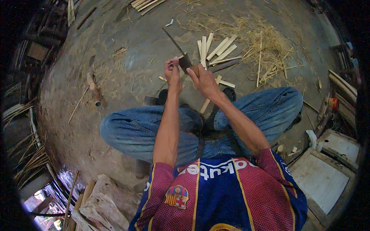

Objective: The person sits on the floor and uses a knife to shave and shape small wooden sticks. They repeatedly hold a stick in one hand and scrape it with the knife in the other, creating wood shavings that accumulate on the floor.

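My right hand (204, 81) is closed around the brown wooden handle of a long dark-bladed knife (185, 62), which points away and to the left. My left hand (172, 73) is just left of the blade, thumb and fingers curled together. A small pale edge shows by its fingertips, but I cannot make out what they pinch. Right of the knife, several pale split bamboo strips (223, 45) lie fanned out on the floor. Another strip (205, 106) lies between my legs, near a short pale one (227, 84).
Fibrous shavings (266, 46) are heaped at the far right. A dark flat piece (227, 65) lies below the strips. On the left is a bamboo tube (92, 90). White-panelled wooden frames (323, 181) stand at right, a pale sack (106, 204) near left.
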`<state>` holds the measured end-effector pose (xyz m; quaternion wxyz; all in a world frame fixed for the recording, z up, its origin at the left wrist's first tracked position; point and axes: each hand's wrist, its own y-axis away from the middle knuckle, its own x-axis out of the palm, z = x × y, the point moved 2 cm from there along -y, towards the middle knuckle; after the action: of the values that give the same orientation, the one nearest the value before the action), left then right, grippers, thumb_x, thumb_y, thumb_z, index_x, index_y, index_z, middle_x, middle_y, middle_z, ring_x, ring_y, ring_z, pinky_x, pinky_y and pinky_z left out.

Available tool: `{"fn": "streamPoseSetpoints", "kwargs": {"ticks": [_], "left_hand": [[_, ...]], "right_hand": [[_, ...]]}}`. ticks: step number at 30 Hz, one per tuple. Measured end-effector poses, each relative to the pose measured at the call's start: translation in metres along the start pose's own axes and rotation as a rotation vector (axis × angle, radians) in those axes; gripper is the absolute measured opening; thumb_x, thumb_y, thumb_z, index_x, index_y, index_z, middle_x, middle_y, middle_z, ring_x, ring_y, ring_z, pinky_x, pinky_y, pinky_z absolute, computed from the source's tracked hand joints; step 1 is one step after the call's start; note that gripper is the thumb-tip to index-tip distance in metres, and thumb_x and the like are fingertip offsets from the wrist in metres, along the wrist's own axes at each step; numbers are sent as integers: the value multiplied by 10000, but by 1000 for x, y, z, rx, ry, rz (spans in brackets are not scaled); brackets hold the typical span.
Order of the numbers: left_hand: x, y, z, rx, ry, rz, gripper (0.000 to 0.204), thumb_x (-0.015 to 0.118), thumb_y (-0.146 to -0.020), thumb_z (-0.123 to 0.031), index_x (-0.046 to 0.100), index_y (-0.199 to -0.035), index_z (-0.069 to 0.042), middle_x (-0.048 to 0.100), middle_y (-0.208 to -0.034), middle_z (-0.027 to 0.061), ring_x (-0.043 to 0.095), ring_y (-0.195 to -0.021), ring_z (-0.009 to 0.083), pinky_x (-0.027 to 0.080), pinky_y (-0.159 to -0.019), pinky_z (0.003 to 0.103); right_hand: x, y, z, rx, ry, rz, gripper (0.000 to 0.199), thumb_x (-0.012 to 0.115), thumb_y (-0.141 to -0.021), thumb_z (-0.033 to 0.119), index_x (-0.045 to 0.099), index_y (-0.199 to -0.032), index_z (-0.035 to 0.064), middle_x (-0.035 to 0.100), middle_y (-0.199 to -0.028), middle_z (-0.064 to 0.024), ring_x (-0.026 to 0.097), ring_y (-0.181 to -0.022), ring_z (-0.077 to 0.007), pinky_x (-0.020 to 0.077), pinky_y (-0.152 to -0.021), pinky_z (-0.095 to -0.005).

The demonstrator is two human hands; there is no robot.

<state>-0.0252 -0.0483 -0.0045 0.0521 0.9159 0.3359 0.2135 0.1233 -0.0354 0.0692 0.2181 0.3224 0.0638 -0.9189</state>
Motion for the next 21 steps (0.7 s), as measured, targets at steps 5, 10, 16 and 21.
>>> {"fn": "streamPoseSetpoints", "kwargs": {"ticks": [5, 10, 16, 21], "left_hand": [[3, 3, -1, -4, -33, -70, 365, 685, -896, -398, 508, -1077, -133, 516, -985, 8, 474, -908, 135, 368, -815, 301], [-4, 4, -4, -32, -88, -125, 434, 682, -889, -425, 468, -1063, -90, 517, -1047, 51, 472, -990, 163, 382, -887, 310], [15, 28, -14, -73, -60, -67, 640, 714, -829, -514, 384, -1192, -102, 445, -1206, 132, 416, -1106, 239, 362, -941, 388], [11, 7, -31, -198, -194, -159, 677, 708, -826, -528, 353, -1226, -113, 421, -1245, 157, 387, -1152, 273, 362, -948, 421]], "right_hand": [[4, -4, -4, -7, 44, 12, 436, 567, -946, 416, 529, -982, -17, 628, -718, -267, 632, -680, -449, 481, -610, -520], [-17, 7, 40, -80, -211, -87, 385, 602, -945, 360, 524, -966, -16, 601, -693, -200, 590, -608, -357, 449, -570, -426], [1, 3, -7, -41, 77, -136, 439, 576, -943, 430, 512, -1038, 6, 624, -730, -238, 614, -671, -413, 460, -603, -470], [10, -30, -23, -5, 102, 81, 525, 541, -929, 508, 549, -1052, -3, 644, -864, -298, 630, -821, -483, 493, -699, -546]]}}
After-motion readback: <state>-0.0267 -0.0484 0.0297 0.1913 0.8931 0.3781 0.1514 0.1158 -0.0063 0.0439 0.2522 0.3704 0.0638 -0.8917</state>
